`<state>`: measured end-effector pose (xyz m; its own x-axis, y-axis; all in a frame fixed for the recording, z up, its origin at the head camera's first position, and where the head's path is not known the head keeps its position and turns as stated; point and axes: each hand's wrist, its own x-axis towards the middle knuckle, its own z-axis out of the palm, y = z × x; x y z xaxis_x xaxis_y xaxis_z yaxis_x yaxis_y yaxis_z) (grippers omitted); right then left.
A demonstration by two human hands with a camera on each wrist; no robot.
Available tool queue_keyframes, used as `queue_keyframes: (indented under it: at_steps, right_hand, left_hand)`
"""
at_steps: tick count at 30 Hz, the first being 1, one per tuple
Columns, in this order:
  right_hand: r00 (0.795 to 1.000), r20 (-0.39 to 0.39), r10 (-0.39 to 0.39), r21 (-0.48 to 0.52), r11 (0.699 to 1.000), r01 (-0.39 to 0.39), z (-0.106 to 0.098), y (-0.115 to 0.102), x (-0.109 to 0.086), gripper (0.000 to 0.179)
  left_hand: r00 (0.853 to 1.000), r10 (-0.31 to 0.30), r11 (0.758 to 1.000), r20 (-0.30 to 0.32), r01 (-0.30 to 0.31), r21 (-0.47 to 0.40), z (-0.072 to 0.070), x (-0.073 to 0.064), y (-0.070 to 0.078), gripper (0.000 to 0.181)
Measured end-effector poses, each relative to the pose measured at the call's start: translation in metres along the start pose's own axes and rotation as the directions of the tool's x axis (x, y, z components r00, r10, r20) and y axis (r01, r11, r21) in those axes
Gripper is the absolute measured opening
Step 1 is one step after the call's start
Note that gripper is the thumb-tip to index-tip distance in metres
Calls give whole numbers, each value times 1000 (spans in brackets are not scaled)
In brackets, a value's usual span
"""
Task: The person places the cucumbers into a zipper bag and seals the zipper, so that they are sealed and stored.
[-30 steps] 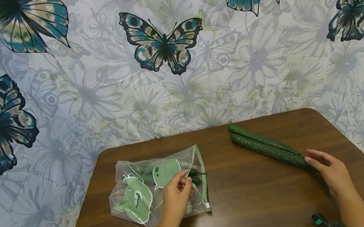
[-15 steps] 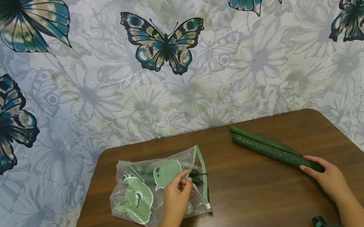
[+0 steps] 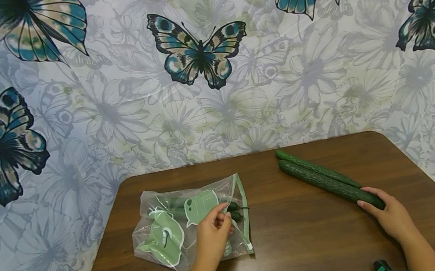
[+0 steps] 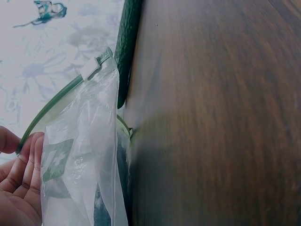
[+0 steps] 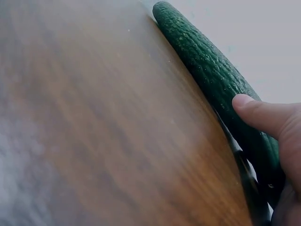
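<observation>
A clear zip bag (image 3: 190, 233) with green printed shapes and a green zip edge lies on the table's left, cucumbers (image 3: 235, 215) showing inside its right end. My left hand (image 3: 212, 234) pinches the upper layer at the bag's mouth; in the left wrist view, thumb and fingers (image 4: 33, 155) hold the green rim. Two long cucumbers lie side by side at the right. Around the near end of the front cucumber (image 3: 326, 182) my right hand (image 3: 391, 212) has its thumb and fingers. The second cucumber (image 3: 332, 171) lies just behind it, partly hidden.
The brown wooden table (image 3: 290, 255) has rounded far corners. Behind it hangs a floral cloth (image 3: 223, 120) with butterflies. Black devices show by both wrists, one of them the right wrist device (image 3: 387, 269).
The right hand has moved left along the cucumber's near end and now grips it, where earlier its fingertips were only at that end. The left hand holds still on the bag.
</observation>
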<state>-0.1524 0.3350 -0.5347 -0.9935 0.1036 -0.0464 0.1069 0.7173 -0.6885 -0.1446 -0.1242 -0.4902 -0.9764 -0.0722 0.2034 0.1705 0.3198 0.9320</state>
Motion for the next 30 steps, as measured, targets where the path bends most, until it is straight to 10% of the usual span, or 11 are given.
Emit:
queue_keyframes:
  at_steps: [8,30]
  right_hand:
    - [996,-35,-82,14,996,83,5,1,-1,62]
    - [1000,7,-2,193,981,0,3,-11,-5,67]
  left_hand:
    - [1000,6,1000,-6,-6,0,0,-1,1,27]
    - [1000,12,1000,-6,-12,-2,0,0,1,27]
